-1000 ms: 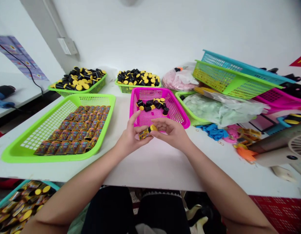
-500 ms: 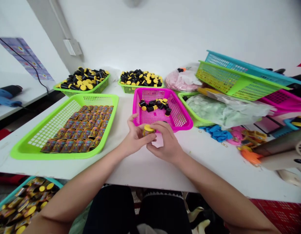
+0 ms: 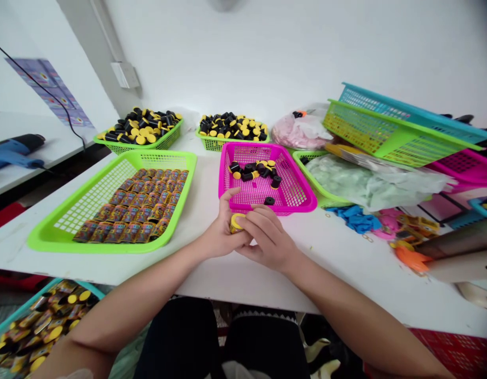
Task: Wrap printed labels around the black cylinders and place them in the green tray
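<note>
Between my two hands, over the front of the table, is a small cylinder with a yellow cap [image 3: 237,223] and a printed wrapper. My left hand [image 3: 222,232] grips it from the left, its index finger raised. From the right, the fingers of my right hand [image 3: 269,234] close around it and cover much of its side. Just beyond my hands lies a pink basket [image 3: 302,197] with several black cylinders with yellow caps [image 3: 249,172]. To the left, a green basket [image 3: 46,239] holds rows of wrapped cylinders [image 3: 138,202].
Two green baskets of black-and-yellow cylinders [image 3: 142,126] stand against the wall. At right are stacked baskets [image 3: 385,129], plastic bags [image 3: 338,176], blue pieces [image 3: 356,218] and a grey machine [image 3: 452,242]. A teal basket [image 3: 2,334] sits below the table at left.
My right fingers have closed further around the cylinder, and both hands have dropped slightly toward me. The whole view has shifted a little, moving the baskets rightward.
</note>
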Demonstrator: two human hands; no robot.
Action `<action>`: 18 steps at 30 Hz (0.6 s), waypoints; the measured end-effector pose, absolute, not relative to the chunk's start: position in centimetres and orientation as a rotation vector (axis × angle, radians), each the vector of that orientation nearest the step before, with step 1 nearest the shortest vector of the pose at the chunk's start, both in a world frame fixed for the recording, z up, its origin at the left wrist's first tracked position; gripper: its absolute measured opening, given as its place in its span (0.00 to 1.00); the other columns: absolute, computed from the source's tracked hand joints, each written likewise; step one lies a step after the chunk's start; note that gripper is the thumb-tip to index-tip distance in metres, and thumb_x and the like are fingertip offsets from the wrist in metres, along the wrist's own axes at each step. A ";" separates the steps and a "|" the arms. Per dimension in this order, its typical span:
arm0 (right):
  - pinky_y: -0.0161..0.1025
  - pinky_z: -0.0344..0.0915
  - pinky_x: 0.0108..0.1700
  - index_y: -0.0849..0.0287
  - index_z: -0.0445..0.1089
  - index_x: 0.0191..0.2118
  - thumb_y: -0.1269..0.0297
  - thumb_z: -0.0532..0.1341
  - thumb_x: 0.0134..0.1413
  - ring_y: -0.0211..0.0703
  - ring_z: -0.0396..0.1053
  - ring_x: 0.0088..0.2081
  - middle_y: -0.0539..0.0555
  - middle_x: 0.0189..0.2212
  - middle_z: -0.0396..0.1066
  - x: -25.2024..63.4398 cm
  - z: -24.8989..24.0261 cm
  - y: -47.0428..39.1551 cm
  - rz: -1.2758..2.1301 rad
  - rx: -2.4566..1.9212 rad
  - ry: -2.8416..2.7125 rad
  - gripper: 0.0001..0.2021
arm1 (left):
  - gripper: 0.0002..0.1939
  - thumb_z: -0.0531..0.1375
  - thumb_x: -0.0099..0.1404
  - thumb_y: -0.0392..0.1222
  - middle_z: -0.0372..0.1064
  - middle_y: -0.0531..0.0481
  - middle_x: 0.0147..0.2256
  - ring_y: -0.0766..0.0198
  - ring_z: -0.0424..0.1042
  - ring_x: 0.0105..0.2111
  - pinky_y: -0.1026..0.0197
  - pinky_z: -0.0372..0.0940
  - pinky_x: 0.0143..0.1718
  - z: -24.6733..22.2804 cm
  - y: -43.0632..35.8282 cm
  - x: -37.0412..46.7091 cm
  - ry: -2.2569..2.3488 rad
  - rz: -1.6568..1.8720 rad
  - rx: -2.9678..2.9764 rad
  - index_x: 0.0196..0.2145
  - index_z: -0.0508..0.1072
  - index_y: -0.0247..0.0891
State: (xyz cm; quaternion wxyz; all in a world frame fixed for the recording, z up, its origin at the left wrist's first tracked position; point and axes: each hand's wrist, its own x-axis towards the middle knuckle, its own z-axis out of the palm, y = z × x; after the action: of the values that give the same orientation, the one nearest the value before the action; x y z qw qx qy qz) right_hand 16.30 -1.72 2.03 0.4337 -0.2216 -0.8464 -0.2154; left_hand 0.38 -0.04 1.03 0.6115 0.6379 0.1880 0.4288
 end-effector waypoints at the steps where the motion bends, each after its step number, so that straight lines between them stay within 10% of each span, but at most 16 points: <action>1: 0.52 0.71 0.55 0.65 0.63 0.56 0.68 0.62 0.56 0.49 0.68 0.49 0.59 0.43 0.70 16.3 2.1 -1.8 -0.515 -0.521 -2.102 0.22 | 0.49 0.61 0.62 0.35 0.61 0.65 0.21 0.73 0.61 0.17 0.71 0.57 0.21 0.9 0.1 0.2 0.349 0.919 1.440 0.66 0.29 0.46; 18: 0.56 0.66 0.59 0.61 0.68 0.50 0.66 0.62 0.58 0.46 0.67 0.47 0.57 0.41 0.72 16.8 2.5 -1.4 -0.752 -0.565 -2.104 0.14 | 0.32 0.58 0.57 0.29 0.64 0.54 0.37 0.70 0.69 0.29 0.64 0.64 0.33 2.0 0.1 0.3 0.610 1.242 1.989 0.53 0.45 0.45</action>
State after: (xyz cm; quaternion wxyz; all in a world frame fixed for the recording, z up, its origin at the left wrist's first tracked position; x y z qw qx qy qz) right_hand 16.82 -1.43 2.52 0.4061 -0.2241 -0.8343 -0.2981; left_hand 0.27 0.08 1.97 0.3516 0.7684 0.2359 0.4799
